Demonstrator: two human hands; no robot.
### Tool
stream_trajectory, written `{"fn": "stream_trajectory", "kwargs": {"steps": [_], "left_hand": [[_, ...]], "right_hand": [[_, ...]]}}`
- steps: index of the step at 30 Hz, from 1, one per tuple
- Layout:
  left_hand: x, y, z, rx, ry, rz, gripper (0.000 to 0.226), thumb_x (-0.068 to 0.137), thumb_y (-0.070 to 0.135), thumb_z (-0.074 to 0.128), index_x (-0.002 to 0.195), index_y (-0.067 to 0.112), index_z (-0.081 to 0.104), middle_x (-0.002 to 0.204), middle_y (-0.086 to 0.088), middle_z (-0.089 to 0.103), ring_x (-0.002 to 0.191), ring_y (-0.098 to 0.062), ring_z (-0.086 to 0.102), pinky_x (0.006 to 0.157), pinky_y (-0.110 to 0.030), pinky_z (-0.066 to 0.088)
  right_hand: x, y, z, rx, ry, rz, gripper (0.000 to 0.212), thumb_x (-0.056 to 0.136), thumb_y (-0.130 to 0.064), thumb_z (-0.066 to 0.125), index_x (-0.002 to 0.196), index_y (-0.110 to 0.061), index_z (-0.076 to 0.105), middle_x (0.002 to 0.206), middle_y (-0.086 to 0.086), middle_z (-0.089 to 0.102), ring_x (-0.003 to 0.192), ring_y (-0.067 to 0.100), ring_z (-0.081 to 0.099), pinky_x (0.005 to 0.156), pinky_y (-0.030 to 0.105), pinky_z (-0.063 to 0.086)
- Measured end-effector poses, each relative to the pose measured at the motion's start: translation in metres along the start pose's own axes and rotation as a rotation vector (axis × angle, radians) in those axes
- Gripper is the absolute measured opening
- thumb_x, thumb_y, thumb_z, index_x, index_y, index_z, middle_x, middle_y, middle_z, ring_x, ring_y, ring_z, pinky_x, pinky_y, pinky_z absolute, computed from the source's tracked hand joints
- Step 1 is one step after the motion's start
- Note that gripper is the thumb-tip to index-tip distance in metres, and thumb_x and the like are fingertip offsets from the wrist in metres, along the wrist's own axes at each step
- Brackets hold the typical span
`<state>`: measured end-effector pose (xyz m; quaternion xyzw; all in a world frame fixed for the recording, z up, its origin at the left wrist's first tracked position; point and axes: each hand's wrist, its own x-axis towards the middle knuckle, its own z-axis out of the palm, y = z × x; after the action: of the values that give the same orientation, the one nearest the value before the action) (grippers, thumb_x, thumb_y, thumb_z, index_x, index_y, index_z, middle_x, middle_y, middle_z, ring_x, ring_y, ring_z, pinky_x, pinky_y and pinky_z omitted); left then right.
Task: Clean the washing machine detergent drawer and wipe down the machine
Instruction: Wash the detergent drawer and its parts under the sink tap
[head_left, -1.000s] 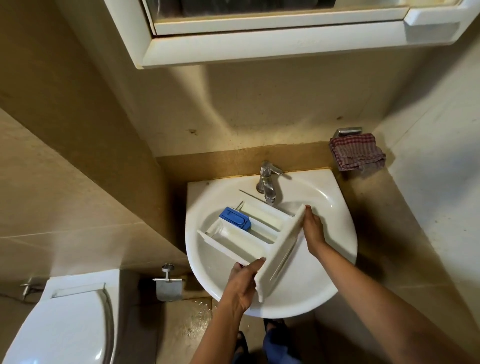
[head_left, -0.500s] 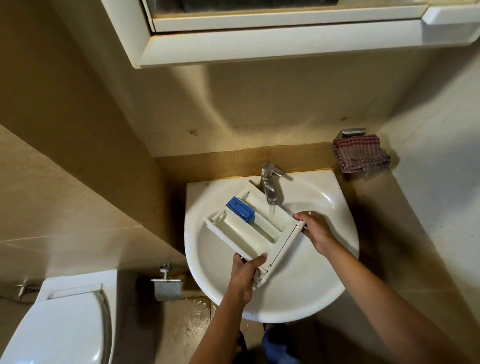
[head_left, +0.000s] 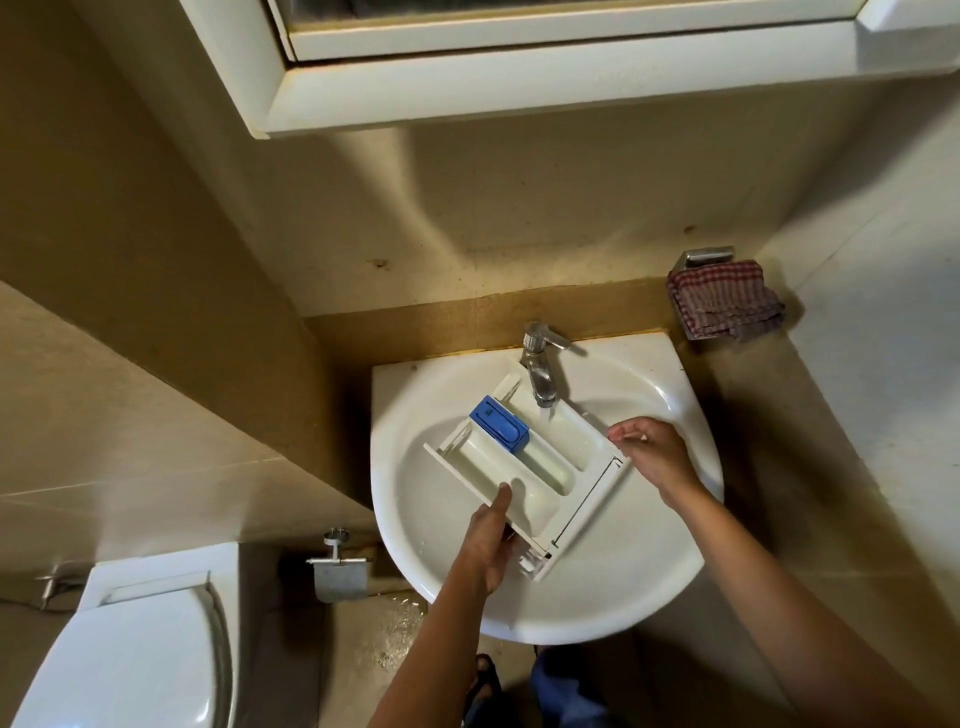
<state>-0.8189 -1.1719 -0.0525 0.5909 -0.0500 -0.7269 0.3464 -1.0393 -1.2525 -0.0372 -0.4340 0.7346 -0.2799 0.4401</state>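
Here, in the head view, the detergent drawer lies slantwise across the bowl of the wash basin, its back end under the tap and its front panel toward the person.

The left hand grips the near side wall, thumb hooked over the rim into the outer trough and fingers underneath. The right hand is at the far end of the front panel. Its fingers are curled and apparently pinch that corner, though the contact is small in view.

The drawer is thin moulded plastic, so I judge it light and stiff but slick once wet, with walls that could crack if twisted. The firm side rails and the thick front panel are the safest places to hold it. The blue siphon cap looks like a loose clip-in part, so it is a poor handle.

By count, there is:
- one drawer with three troughs side by side
- one blue cap
- one tap
- one basin
- one checked cloth hanging on the wall to the right
- two hands, both on the drawer
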Motion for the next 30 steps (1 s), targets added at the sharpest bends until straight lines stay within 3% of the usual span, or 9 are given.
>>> {"fn": "stream_trajectory", "kwargs": {"steps": [5,12,17,24,30], "left_hand": [[0.004,-0.001,0.011,-0.096,0.002,0.005,0.033,0.101,0.023,0.049,0.13,0.008,0.05,0.106,-0.008,0.068,0.091,-0.024,0.066,0.063,-0.032,0.059],[0.015,0.0,0.012,-0.146,-0.003,-0.031,0.026,0.101,0.017,0.048,0.124,0.004,0.052,0.101,-0.01,0.065,0.091,-0.027,0.063,0.086,-0.041,0.053],[0.016,-0.001,0.011,-0.142,0.004,-0.002,0.029,0.1,0.018,0.051,0.125,0.004,0.052,0.103,-0.009,0.067,0.091,-0.026,0.065,0.078,-0.038,0.058],[0.014,-0.005,0.011,-0.189,0.01,0.03,0.04,0.098,0.016,0.054,0.136,0.005,0.046,0.125,-0.014,0.062,0.105,-0.031,0.063,0.094,-0.046,0.051],[0.002,-0.006,0.008,-0.182,0.038,0.052,0.035,0.1,0.017,0.05,0.132,0.004,0.048,0.11,-0.01,0.065,0.095,-0.027,0.064,0.074,-0.039,0.06]], "right_hand": [[0.004,-0.022,-0.002,-0.032,0.049,-0.095,0.025,0.081,-0.001,0.059,0.072,-0.022,0.068,0.079,-0.008,0.068,0.078,0.008,0.061,0.073,0.022,0.043],[0.004,-0.033,-0.005,-0.088,0.065,-0.141,0.028,0.081,0.002,0.056,0.073,-0.021,0.069,0.075,-0.012,0.066,0.074,0.0,0.059,0.064,0.01,0.041],[0.002,-0.034,-0.005,-0.097,0.08,-0.13,0.025,0.08,0.002,0.055,0.077,-0.017,0.071,0.076,-0.012,0.066,0.071,-0.002,0.057,0.06,0.004,0.038],[0.006,-0.036,-0.002,-0.089,0.045,-0.117,0.023,0.083,0.001,0.057,0.079,-0.016,0.072,0.077,-0.01,0.067,0.07,-0.001,0.057,0.061,0.004,0.039],[0.006,-0.039,0.001,-0.053,-0.027,-0.084,0.009,0.084,-0.004,0.065,0.081,-0.008,0.072,0.083,0.002,0.069,0.073,0.005,0.059,0.071,0.02,0.044]]}}
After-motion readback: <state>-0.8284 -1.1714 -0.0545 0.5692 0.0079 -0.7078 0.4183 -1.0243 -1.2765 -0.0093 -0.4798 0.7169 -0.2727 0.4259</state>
